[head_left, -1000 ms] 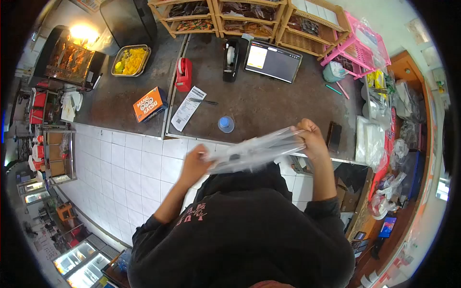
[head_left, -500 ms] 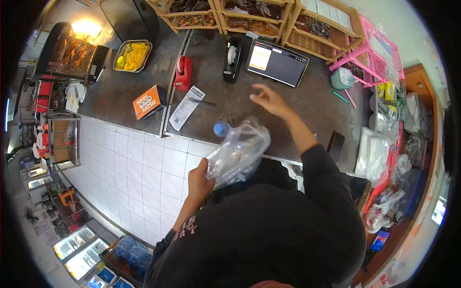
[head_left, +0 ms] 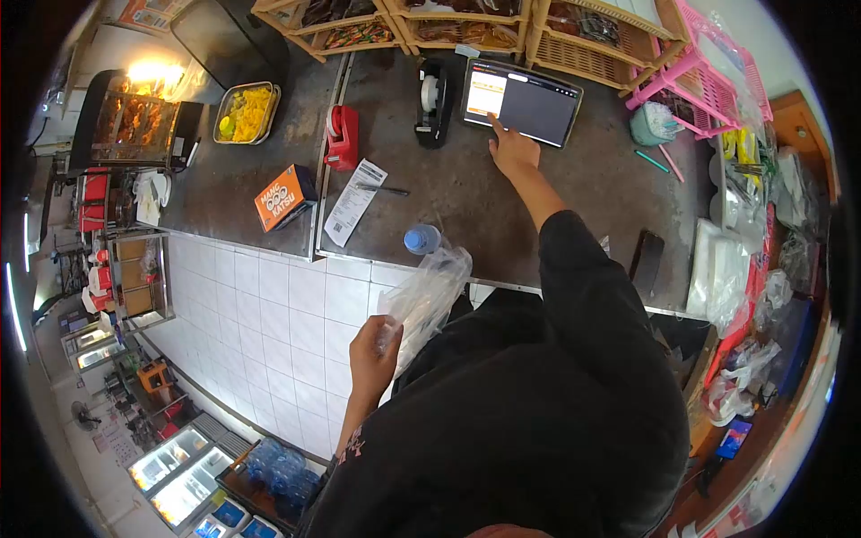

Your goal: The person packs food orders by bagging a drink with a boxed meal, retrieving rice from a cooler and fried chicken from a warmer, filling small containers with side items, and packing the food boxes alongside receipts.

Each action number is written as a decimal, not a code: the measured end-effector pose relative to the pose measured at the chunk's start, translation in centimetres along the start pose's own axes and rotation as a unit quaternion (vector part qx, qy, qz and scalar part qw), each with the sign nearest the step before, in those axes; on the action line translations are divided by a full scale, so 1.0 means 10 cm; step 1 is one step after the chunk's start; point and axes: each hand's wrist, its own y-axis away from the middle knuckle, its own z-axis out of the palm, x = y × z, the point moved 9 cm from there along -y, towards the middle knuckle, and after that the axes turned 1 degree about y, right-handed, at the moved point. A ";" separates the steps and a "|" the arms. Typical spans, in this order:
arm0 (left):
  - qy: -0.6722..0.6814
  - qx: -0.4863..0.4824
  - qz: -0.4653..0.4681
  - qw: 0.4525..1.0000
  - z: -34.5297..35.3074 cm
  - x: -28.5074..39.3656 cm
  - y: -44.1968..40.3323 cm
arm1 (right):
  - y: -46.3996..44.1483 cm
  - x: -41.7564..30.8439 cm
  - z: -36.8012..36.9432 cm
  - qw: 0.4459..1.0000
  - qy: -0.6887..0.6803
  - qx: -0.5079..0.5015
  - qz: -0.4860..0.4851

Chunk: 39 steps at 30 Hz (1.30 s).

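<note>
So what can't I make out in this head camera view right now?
- The printing on the receipt: too small to read.
- The small text on the tablet: too small.
- Whether the right hand's fingertip presses the screen or hovers: seen from above, no gap shows.
- Whether the plastic bag holds anything: its cloudy folds hide the inside.
- The tops of the tan racks: cut off by the upper edge.

One head-worn camera, single wide-angle view with dark curved edges, looking forward and steeply down, black-sleeved torso [head_left: 529, 421] close at bottom, countertop [head_left: 574, 211] beyond, tablet [head_left: 538, 100] upper centre, tiled floor [head_left: 260, 332] lower left, wicker shelves [head_left: 583, 67] at far edge.
</note>
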 end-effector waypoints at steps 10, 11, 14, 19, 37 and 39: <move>0.079 -0.062 0.108 0.989 0.99 0.77 -0.58 | 1.55 0.25 -1.66 0.761 -0.540 0.318 -0.166; 0.089 -0.058 0.106 0.989 1.16 0.81 -0.64 | 1.97 0.21 -1.84 0.756 -0.509 0.320 -0.259; 0.250 -0.118 0.109 0.955 1.60 1.39 -0.57 | 2.53 0.26 -1.65 0.742 -0.582 0.149 -0.297; 0.411 -0.136 0.107 0.895 2.17 1.92 -0.59 | 2.24 1.81 -0.30 0.951 -0.302 0.062 -0.008; 0.367 -0.104 -0.154 0.911 3.33 1.31 -1.02 | 2.37 7.79 -1.52 0.970 0.065 0.191 0.137; 0.368 -0.106 -0.161 0.909 3.30 1.32 -0.99 | 2.26 7.81 -1.57 0.978 0.039 0.141 0.148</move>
